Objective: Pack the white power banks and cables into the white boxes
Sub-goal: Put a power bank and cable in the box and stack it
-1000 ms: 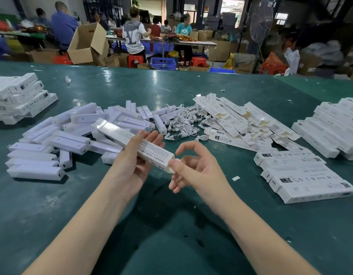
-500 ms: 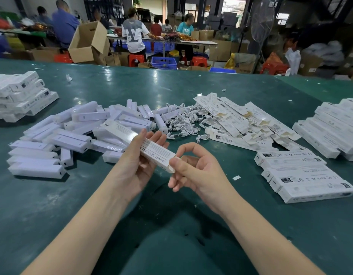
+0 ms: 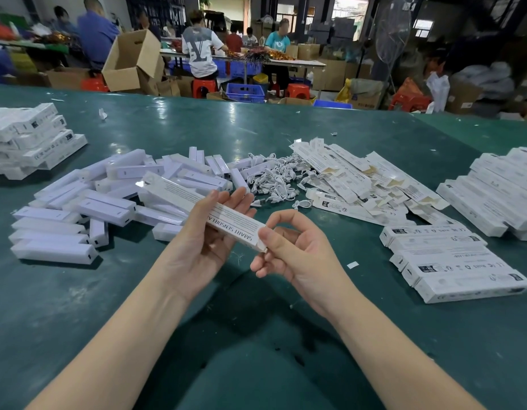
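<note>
Left hand cradles the white box in loosely curled fingers — long axis running away leftward — while the right hand pinches its near end; power banks lie beyond the left hand.

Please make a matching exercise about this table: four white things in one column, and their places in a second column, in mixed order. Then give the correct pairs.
Things
1. loose power banks
2. pile of cables
3. flat unfolded boxes
4. printed box being closed

Places
A. in the middle of the green table, between the power banks and the flat boxes
B. held in the left hand, with the right hand at its near end
C. right of the cables
D. left of the cables

Pairs: 1-D, 2-A, 3-C, 4-B
</note>
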Demonstrator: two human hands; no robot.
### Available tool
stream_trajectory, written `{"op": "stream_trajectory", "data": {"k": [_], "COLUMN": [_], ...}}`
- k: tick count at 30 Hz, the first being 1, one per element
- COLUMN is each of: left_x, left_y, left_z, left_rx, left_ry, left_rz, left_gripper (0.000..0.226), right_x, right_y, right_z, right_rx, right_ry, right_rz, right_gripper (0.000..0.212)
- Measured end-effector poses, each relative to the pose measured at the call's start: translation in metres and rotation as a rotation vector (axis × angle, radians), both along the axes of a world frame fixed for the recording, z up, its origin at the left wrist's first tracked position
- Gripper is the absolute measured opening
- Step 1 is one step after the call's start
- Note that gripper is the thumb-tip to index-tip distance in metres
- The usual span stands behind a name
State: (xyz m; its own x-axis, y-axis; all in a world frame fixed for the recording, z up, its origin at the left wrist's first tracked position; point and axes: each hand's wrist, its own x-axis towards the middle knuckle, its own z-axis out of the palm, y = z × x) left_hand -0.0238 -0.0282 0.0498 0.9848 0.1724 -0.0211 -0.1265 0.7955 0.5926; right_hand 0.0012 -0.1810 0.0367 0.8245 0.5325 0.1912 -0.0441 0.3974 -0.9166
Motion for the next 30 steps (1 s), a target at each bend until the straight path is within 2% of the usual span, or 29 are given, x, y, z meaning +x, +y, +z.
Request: {"op": "stream_trajectory", "data": {"k": [6,9,11,15,18,19,21,22,24,26,27,30], "left_x": [-0.001,-0.002,-0.003,-0.006,-0.008,-0.009,-0.011,-0.012,-0.013,-0.013,-0.013,-0.010], "left_y": [0.002,0.001,0.000,-0.005,-0.008,-0.008,-0.007,-0.008,-0.012,-0.019,-0.022,-0.023], "left_z": [0.001,0.002,0.003,0.003,0.002,0.001,0.000,0.000,0.000,0.002,0.003,0.005], "left_rx": [0.008,0.025,0.047,0.041,0.024,0.021,0.019,0.026,0.095,0.224,0.276,0.451], "left_ry": [-0.060,-0.060,-0.061,-0.068,-0.017,0.001,0.024,0.038,0.083,0.134,0.157,0.177], "left_rz": [-0.074,-0.081,-0.080,-0.145,-0.198,-0.206,-0.242,-0.263,-0.294,-0.310,-0.301,-0.185], "left_gripper": [0.021,0.021,0.019,0.026,0.032,0.033,0.037,0.040,0.039,0.029,0.024,0.022], "right_x": [0.001,0.000,-0.001,0.000,0.003,0.004,0.004,0.004,0.001,-0.002,-0.003,0.000], "right_y": [-0.001,-0.003,-0.005,-0.003,-0.001,-0.001,-0.002,-0.002,-0.002,-0.001,0.001,0.001], "right_z": [0.000,0.001,0.001,-0.002,-0.007,-0.008,-0.009,-0.011,-0.014,-0.015,-0.016,-0.019], "right_rx": [0.008,-0.015,-0.036,-0.129,-0.261,-0.288,-0.323,-0.350,-0.500,-0.784,-0.861,-0.830], "right_ry": [-0.027,-0.084,-0.101,-0.136,-0.223,-0.227,-0.204,-0.202,-0.325,-0.548,-0.614,-0.610], "right_rz": [-0.019,-0.046,-0.039,-0.008,-0.100,-0.103,-0.010,0.038,-0.002,-0.150,-0.181,-0.147], "right_gripper": [0.026,0.019,0.021,0.055,0.059,0.067,0.091,0.095,0.079,0.084,0.091,0.089]}}
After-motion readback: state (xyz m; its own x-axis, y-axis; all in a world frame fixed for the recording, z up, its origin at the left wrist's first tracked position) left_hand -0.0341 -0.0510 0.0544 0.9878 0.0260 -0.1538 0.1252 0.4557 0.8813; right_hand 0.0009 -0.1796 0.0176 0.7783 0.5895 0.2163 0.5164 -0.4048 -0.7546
